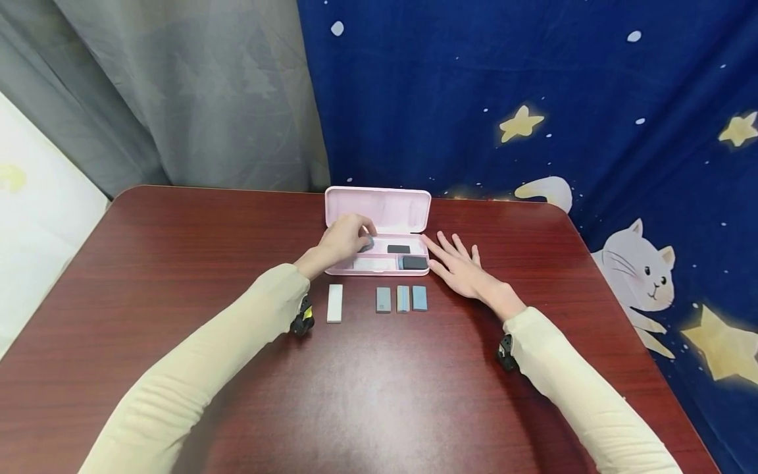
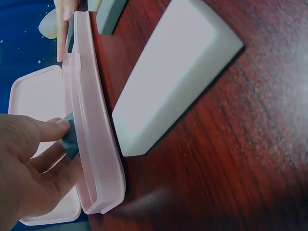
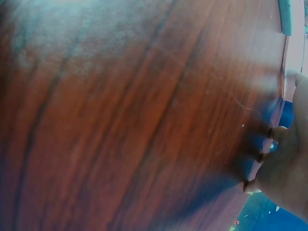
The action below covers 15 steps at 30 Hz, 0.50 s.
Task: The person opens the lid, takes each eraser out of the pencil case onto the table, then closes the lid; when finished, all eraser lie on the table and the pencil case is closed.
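A pink pencil case (image 1: 379, 272) lies open at the back of the table, its lid (image 1: 379, 209) tipped back. Over its left part, my left hand (image 1: 345, 237) pinches a small dark grey-green eraser (image 2: 70, 138) between thumb and fingers, low behind the front wall in the left wrist view. Inside the case, a dark flat block (image 1: 399, 249) sits in the rear section and a black block with a blue end (image 1: 416, 263) at front right. My right hand (image 1: 460, 268) lies with fingers spread at the case's right end, its fingertips by the rim.
In front of the case lie a long white block (image 1: 334, 303), a grey block (image 1: 383, 300), a striped block (image 1: 403, 299) and a blue block (image 1: 419, 298). Behind the reddish-brown table (image 1: 237, 408) hang a grey curtain (image 1: 231, 99) and a blue star-patterned cloth (image 1: 426, 99).
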{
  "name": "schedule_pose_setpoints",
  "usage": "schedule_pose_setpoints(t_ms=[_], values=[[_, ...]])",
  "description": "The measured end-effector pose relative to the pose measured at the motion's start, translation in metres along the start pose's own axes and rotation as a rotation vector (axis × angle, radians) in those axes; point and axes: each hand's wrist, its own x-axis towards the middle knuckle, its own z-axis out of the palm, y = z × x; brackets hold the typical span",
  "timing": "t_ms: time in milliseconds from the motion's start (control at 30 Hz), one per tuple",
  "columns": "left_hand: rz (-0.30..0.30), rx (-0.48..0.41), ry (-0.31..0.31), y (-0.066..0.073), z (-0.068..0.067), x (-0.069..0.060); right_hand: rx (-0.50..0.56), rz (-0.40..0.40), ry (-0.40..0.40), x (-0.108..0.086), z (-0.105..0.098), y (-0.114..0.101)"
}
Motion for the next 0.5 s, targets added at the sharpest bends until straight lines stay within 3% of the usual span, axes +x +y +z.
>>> schedule_pose_setpoints(t_ms=[167, 367, 500], values=[[0.000, -0.209, 0.049, -0.007, -0.003, 0.001, 0.005, 0.000, -0.002, 0.001, 0.000, 0.000], [-0.139, -0.525, 0.097, -0.012, -0.006, -0.003, 0.005, 0.002, -0.002, 0.000, -0.001, -0.001], [-0.206, -0.617, 0.108, -0.011, -0.007, -0.009, -0.003, 0.004, -0.003, 0.000, -0.001, -0.002]])
